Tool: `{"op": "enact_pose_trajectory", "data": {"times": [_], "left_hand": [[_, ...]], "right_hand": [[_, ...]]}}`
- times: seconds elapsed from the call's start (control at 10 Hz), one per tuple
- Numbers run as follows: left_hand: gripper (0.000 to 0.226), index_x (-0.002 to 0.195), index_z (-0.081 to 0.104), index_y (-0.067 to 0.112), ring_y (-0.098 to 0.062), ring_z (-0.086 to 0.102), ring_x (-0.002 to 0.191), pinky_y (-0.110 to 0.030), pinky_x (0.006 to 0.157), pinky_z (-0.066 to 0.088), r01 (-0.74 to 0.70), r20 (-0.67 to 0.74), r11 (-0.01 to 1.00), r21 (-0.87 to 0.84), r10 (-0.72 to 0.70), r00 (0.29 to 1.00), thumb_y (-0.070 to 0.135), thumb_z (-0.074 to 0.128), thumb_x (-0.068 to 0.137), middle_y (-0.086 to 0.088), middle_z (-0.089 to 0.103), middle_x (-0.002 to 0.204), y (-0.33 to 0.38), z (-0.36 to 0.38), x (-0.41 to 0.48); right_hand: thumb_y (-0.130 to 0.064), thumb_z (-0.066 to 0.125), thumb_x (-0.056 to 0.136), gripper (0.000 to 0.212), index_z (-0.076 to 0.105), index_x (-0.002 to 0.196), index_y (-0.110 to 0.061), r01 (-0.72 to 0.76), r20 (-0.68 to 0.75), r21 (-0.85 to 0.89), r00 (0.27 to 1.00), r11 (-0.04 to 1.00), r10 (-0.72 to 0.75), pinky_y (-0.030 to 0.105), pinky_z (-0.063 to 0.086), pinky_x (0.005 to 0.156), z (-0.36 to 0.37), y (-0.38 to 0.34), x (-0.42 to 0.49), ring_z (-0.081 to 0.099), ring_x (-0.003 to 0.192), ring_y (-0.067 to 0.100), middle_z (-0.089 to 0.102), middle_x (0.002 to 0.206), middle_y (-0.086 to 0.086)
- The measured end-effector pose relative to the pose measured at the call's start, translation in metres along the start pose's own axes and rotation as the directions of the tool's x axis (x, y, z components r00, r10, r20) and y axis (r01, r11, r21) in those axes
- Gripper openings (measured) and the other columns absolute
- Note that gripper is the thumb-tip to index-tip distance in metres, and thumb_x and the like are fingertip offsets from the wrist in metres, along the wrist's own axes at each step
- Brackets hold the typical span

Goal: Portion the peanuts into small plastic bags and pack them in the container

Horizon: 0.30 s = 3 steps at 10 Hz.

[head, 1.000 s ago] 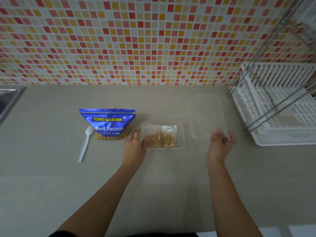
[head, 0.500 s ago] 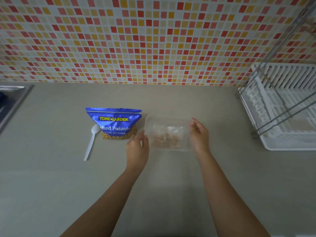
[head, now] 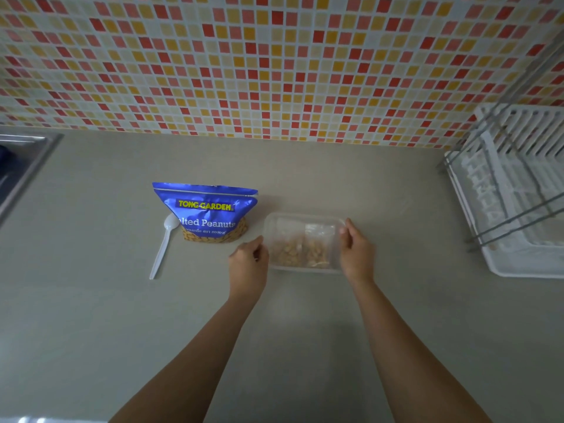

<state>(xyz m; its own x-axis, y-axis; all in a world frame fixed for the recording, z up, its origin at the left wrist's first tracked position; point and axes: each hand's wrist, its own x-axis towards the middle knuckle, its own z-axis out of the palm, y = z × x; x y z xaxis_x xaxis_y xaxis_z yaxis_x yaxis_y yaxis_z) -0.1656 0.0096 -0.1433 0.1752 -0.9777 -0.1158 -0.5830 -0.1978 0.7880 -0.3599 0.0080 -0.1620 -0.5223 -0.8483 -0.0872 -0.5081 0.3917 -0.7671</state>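
A clear plastic container (head: 300, 215) stands on the grey counter with its translucent lid on top. Through the lid I see small plastic bags of peanuts (head: 300, 251) lying inside. My left hand (head: 248, 259) is at the container's left edge, fingers curled against the rim. My right hand (head: 355, 251) grips the right edge, fingertips on the far right corner of the lid. To the left stands a blue bag of salted peanuts (head: 207, 209), with a white plastic spoon (head: 161, 248) lying beside it.
A white dish rack (head: 518, 193) with metal bars fills the right side. A steel sink edge (head: 24, 157) shows at the far left. A mosaic tiled wall (head: 274, 71) closes off the back of the counter (head: 305, 331).
My right hand took the lid from the right and brought it over the container. The lid now sits on the container, with both hands at its sides.
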Motion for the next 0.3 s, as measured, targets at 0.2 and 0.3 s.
{"op": "enact_pose_trajectory", "data": {"times": [0.2, 0.3], "left_hand": [[0.031, 0.117, 0.061, 0.003, -0.032, 0.063, 0.095, -0.028, 0.084, 0.044, -0.031, -0.022, 0.999, 0.037, 0.032, 0.999, 0.012, 0.050, 0.090, -0.020, 0.068, 0.104, 0.0030, 0.0037, -0.0016], [0.027, 0.109, 0.061, 0.000, -0.034, 0.064, 0.093, -0.033, 0.082, 0.045, -0.003, -0.042, 0.997, 0.072, 0.006, 0.999, 0.015, 0.048, 0.092, -0.021, 0.069, 0.098, 0.0052, 0.0023, -0.0003]], "right_hand": [[-0.026, 0.036, 0.099, 0.041, 0.046, 0.133, -0.006, 0.019, 0.022, -0.005, 1.000, 1.000, -0.019, 0.030, 0.038, 0.093, -0.0023, -0.0024, -0.0023, 0.054, 0.118, 0.033, 0.058, 0.126, 0.021], [-0.029, 0.031, 0.099, 0.045, 0.041, 0.137, -0.005, 0.005, 0.046, 0.032, 0.999, 0.999, -0.006, 0.028, 0.034, 0.101, -0.0062, -0.0059, -0.0018, 0.046, 0.127, 0.030, 0.051, 0.135, 0.018]]}}
